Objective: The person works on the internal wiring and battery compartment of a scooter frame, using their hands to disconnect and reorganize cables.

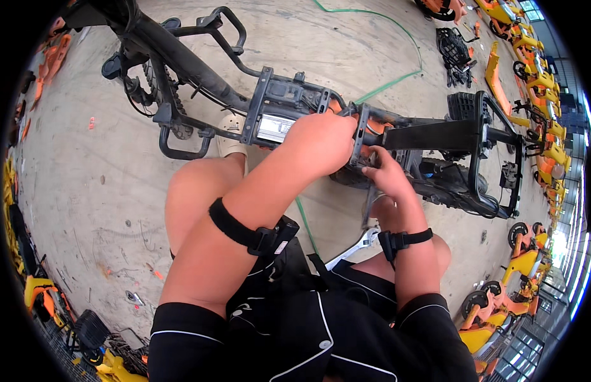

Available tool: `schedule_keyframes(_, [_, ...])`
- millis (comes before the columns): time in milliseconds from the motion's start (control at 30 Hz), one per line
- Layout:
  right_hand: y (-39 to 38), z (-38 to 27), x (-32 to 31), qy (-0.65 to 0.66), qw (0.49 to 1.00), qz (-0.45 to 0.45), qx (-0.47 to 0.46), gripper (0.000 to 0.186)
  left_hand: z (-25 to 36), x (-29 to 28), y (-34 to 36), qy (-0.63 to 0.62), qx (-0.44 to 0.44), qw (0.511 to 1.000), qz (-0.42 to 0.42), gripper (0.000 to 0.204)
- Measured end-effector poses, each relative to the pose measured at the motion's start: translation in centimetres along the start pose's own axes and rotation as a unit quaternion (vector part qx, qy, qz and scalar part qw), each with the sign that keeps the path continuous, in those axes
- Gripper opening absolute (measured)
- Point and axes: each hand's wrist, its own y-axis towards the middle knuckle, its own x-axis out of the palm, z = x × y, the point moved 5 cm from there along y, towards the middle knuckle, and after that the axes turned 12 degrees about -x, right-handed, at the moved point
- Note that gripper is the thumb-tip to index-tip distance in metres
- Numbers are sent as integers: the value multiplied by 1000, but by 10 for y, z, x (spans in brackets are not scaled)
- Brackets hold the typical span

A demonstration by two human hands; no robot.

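Metal frame (429,135), black, tubular; left hand (324,143) curled, grip contents unclear; right hand (387,172) spread.

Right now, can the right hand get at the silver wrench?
Probably yes: the silver wrench lies mostly uncovered, though the right hand is at the bike frame and would need to draw back.

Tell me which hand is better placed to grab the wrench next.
Probably the right: the right hand looks nearer the wrench, while the left hand is farther off, curled at the frame.
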Motion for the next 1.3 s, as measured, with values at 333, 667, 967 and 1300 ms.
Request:
schedule_keyframes(333, [1,8,15,115,984,-34,135,55,3,0,2,0,18,1000,-5,20])
schedule_keyframes(667, [4,7,20,124,980,-20,154,54,0,-2,1,2,18,1000,-14,20])
schedule_keyframes(967, [3,4,32,268,936,24,224,51,-4,-4,0,-2,16,1000,-15,19])
schedule_keyframes(1300, [3,-2,44,333,914,48,226,44,-4,-3,0,-2,15,1000,-12,19])
